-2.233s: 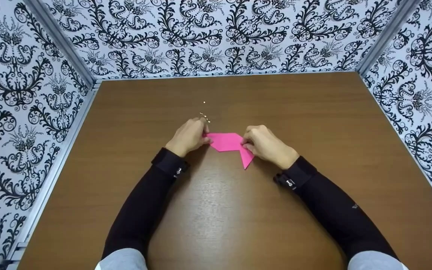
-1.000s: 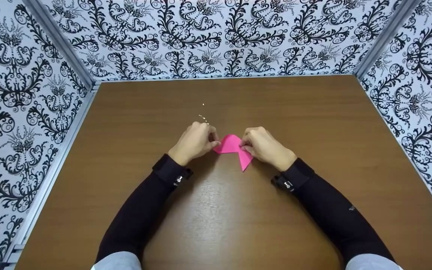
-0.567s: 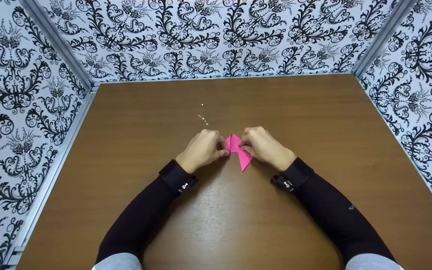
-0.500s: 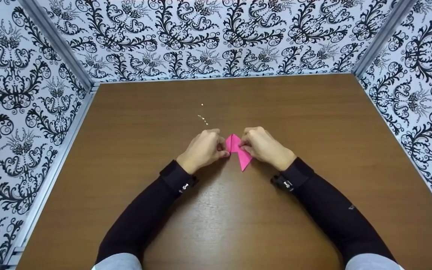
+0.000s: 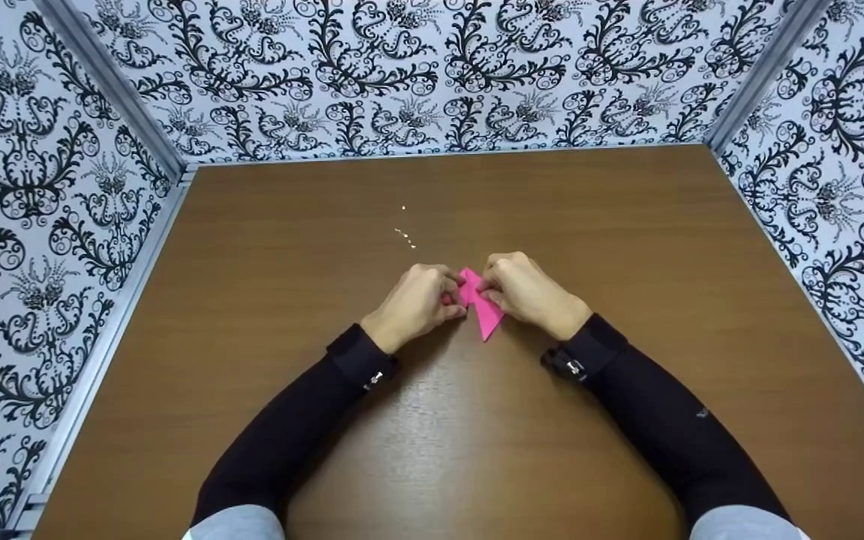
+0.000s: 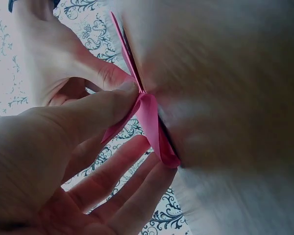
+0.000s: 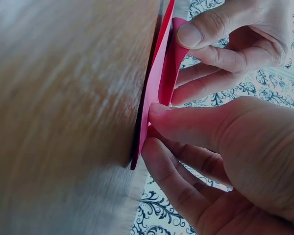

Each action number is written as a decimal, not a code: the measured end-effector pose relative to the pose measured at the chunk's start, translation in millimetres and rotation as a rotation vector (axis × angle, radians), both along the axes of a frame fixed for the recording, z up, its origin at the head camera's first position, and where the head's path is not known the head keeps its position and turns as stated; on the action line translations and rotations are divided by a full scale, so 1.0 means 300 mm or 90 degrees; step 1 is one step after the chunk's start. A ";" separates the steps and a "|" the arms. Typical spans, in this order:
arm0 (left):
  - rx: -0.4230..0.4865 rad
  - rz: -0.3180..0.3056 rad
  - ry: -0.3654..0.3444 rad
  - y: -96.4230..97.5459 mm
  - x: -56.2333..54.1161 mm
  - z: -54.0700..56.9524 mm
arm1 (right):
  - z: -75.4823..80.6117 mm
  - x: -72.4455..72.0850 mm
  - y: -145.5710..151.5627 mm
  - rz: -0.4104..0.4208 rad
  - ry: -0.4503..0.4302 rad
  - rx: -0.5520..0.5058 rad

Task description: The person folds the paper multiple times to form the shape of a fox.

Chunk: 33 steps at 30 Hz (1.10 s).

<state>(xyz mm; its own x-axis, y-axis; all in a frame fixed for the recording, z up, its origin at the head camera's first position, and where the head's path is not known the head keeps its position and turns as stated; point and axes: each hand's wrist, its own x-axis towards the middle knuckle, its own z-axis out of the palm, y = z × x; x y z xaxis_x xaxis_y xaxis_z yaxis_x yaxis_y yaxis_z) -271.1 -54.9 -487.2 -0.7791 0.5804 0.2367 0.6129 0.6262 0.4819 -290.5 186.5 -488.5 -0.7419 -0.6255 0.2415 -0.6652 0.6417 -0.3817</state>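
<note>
A piece of folded pink paper [image 5: 489,321] is on the brown tabletop between my hands, one pointed corner sticking out toward me. My left hand [image 5: 418,304] pinches its left end. There the paper [image 6: 151,122] bends up into a loop, with the left thumb on its upper side and the other fingers beyond and under it. On the right part, my right hand [image 5: 533,291] pinches the sheet, thumb tip over it and fingertips at the edge, as the right wrist view shows. Much of the paper [image 7: 161,73] is hidden by fingers in the head view.
Small pale flecks [image 5: 406,238] show on the tabletop [image 5: 432,420] beyond my left hand. Walls with black-and-white scroll patterns [image 5: 372,75] enclose the back and sides, with grey metal rails [image 5: 113,90] at the corners.
My left hand has moved right, toward the right hand, turning the paper's left end over so that less pink shows between the hands. My right hand has stayed nearly still.
</note>
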 end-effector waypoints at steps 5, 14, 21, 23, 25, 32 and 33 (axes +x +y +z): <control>-0.003 -0.011 0.005 0.001 0.009 0.001 | -0.004 -0.002 -0.002 0.000 -0.005 -0.005; -0.020 -0.071 -0.012 -0.015 0.015 0.009 | 0.000 0.006 0.000 0.004 -0.005 -0.011; -0.031 -0.131 -0.011 -0.038 0.001 0.012 | 0.009 0.005 0.000 0.014 0.004 -0.022; -0.029 -0.138 -0.017 -0.042 0.001 0.011 | 0.012 0.003 0.000 0.012 -0.004 -0.021; -0.028 -0.141 -0.028 -0.046 0.002 0.011 | 0.016 0.000 0.000 0.006 -0.017 -0.019; -0.032 -0.141 -0.034 -0.052 0.002 0.004 | 0.020 -0.024 -0.017 -0.051 -0.084 -0.019; -0.033 -0.142 -0.032 -0.052 0.003 0.001 | 0.019 -0.029 -0.020 -0.059 -0.089 -0.017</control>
<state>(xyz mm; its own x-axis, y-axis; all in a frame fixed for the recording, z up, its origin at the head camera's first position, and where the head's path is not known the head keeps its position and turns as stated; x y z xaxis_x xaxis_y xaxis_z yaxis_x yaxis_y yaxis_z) -270.3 -70.6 -486.9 -0.6407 0.7496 0.1663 0.7145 0.5027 0.4866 -299.1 180.5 -482.8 -0.8240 -0.5473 0.1467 -0.5424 0.6869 -0.4837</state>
